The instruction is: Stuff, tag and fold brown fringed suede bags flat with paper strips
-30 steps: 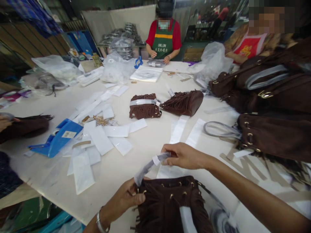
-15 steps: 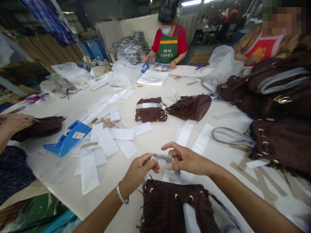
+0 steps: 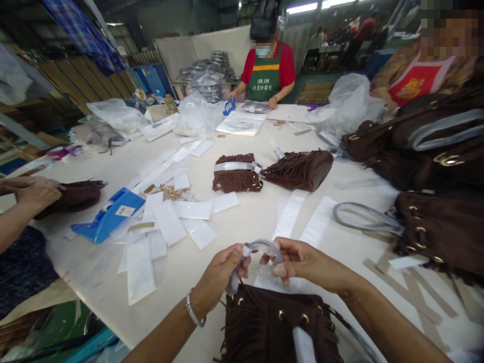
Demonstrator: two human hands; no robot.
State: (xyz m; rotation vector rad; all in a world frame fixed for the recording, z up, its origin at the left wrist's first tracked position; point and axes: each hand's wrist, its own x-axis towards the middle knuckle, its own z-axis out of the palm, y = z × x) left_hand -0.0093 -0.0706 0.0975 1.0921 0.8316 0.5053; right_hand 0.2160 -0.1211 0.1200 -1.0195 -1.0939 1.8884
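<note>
A brown fringed suede bag (image 3: 272, 325) with gold eyelets lies at the near table edge. Its strap (image 3: 260, 248), wrapped in clear plastic, arcs up between my two hands. My left hand (image 3: 221, 275) is closed on the left end of the wrapped strap just above the bag's rim. My right hand (image 3: 306, 262) pinches the strap's right end, thumb and fingers pressed together.
White paper strips (image 3: 181, 212) and a blue tape dispenser (image 3: 113, 214) lie left of centre. Two wrapped fringed bags (image 3: 272, 171) sit mid-table; a pile of brown bags (image 3: 434, 166) fills the right. Another person's hand (image 3: 34, 194) rests on a bag at left. Two people work at the far side.
My left hand rose from the bag's rim to the strap. Both hands closed in together, bending the wrapped strap from a straight stretch into an arc.
</note>
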